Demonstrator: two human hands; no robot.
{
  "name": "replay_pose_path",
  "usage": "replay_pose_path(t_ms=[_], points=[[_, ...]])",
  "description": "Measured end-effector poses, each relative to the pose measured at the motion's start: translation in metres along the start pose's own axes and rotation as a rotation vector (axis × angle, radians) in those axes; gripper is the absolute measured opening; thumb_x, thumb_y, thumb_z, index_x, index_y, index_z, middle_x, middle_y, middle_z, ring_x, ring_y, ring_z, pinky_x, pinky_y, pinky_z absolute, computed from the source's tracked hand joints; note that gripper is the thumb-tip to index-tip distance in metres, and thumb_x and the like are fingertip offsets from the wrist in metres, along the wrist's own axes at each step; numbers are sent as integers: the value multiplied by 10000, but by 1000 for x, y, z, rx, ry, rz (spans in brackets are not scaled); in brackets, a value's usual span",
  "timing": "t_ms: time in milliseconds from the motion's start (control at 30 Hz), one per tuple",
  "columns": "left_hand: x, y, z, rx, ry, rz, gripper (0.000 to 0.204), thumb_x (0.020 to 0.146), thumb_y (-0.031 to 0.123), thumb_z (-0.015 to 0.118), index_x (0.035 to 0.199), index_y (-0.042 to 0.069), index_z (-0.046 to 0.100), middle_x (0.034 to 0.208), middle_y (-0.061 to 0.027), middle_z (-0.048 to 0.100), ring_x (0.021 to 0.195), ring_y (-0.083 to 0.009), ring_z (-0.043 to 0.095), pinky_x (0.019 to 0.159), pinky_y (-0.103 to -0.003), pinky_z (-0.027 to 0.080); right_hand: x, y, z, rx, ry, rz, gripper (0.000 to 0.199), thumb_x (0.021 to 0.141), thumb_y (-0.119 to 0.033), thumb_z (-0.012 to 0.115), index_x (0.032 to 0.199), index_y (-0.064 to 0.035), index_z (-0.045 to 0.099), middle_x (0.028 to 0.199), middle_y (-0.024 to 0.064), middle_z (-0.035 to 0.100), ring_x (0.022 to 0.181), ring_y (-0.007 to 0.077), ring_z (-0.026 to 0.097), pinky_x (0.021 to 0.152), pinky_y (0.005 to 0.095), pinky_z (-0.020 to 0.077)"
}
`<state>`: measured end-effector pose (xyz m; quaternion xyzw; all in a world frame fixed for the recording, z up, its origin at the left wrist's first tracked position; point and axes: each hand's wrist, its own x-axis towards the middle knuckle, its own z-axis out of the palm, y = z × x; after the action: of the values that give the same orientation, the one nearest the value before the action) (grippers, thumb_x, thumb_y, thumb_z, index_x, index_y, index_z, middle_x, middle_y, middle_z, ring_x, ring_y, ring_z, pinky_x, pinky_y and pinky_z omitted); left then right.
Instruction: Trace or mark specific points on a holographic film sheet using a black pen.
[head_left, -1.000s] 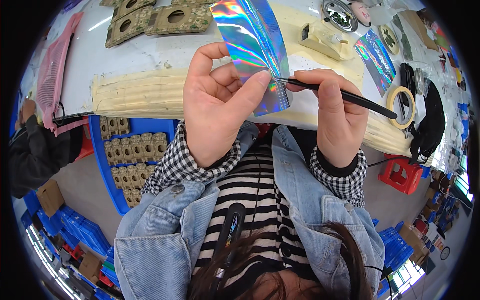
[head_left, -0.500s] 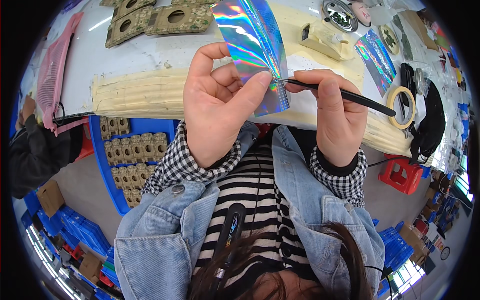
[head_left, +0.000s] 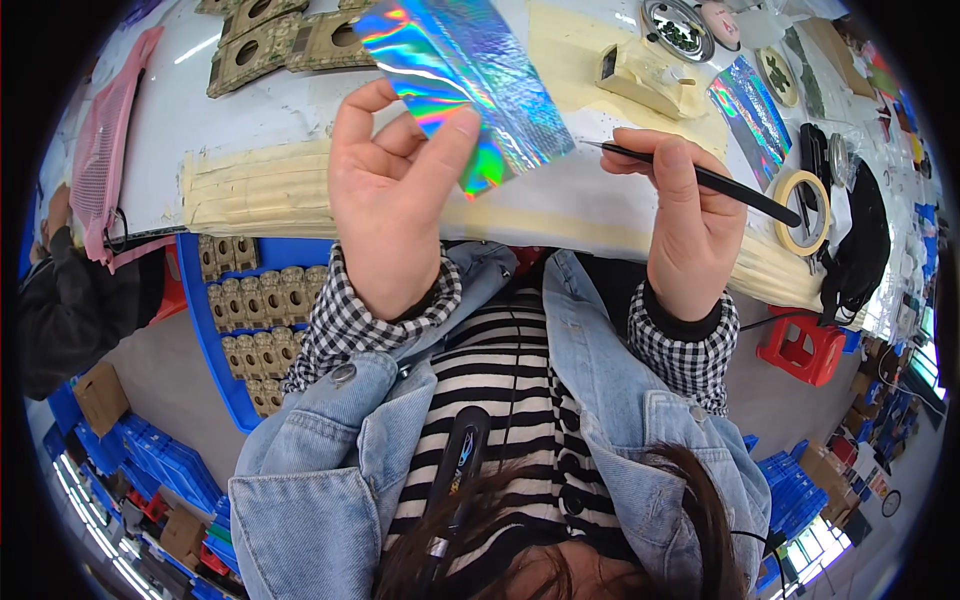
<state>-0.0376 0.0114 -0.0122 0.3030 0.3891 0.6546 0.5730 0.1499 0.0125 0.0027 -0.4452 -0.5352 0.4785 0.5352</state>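
A shiny holographic sheet [head_left: 505,95] is tilted above the near edge of the table, pinched between the thumb and fingers of my left hand [head_left: 385,190]. My right hand [head_left: 692,215] grips a pair of black tweezers [head_left: 735,187], their fine metal tips pointing left and standing just clear of the sheet's lower right corner. Whether anything tiny sits in the tips is too small to tell. Another holographic sheet [head_left: 750,120] lies on the table to the right.
Camouflage-patterned parts with round holes [head_left: 262,40] lie at the back left; more fill a blue tray [head_left: 215,370] below. A tape-covered block [head_left: 650,85], a round tin [head_left: 680,28] with small dark pieces and a masking tape roll [head_left: 803,212] stand right. A co-worker's dark sleeve [head_left: 85,300] shows left.
My left hand has moved left with the sheet, which has turned more face-on. My right hand has drawn slightly right, so the tweezer tips have come away from the sheet.
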Motion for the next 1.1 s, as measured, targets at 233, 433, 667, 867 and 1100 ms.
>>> replay_pose_path(t_ms=[233, 433, 667, 867, 1100], points=[[0, 2, 0, 49, 30, 35, 387, 854, 13, 582, 1194, -2, 397, 1021, -106, 610, 885, -133, 589, 751, -252, 463, 8, 21, -8, -381, 10, -107, 165, 858, -102, 619, 907, 51, 656, 826, 100, 666, 733, 132, 620, 671, 223, 480], [1, 1, 1, 23, 23, 33, 386, 857, 17, 580, 1195, 0, 395, 1021, -104, 610, 884, -133, 588, 764, -259, 464, 10, 26, -8, -499, 13, -184, 141, 846, -95, 634, 875, 40, 657, 784, 102, 655, 689, 141, 610, 624, 227, 477], [0, 1, 0, 25, 21, 37, 384, 858, 22, 582, 1192, -1, 395, 1020, -104, 610, 884, -131, 586, 769, -258, 463, 14, 28, -8, -592, 6, -287, 141, 823, -107, 653, 839, 32, 655, 774, 121, 648, 678, 195, 612, 633, 257, 481], [0, 0, 1, 32, 26, 35, 382, 859, 17, 577, 1194, 4, 395, 1016, -98, 610, 865, -123, 583, 752, -258, 467, 13, 27, -7, -593, 22, -304, 123, 808, -99, 660, 826, 23, 657, 779, 122, 655, 693, 219, 620, 645, 271, 484], [-1, 1, 0, 25, 19, 45, 381, 858, 5, 568, 1199, 1, 396, 1035, -104, 605, 875, -128, 585, 762, -262, 471, 13, 27, -6, -567, 35, -303, 115, 805, -90, 661, 828, 23, 659, 782, 117, 659, 701, 215, 623, 653, 273, 482]])
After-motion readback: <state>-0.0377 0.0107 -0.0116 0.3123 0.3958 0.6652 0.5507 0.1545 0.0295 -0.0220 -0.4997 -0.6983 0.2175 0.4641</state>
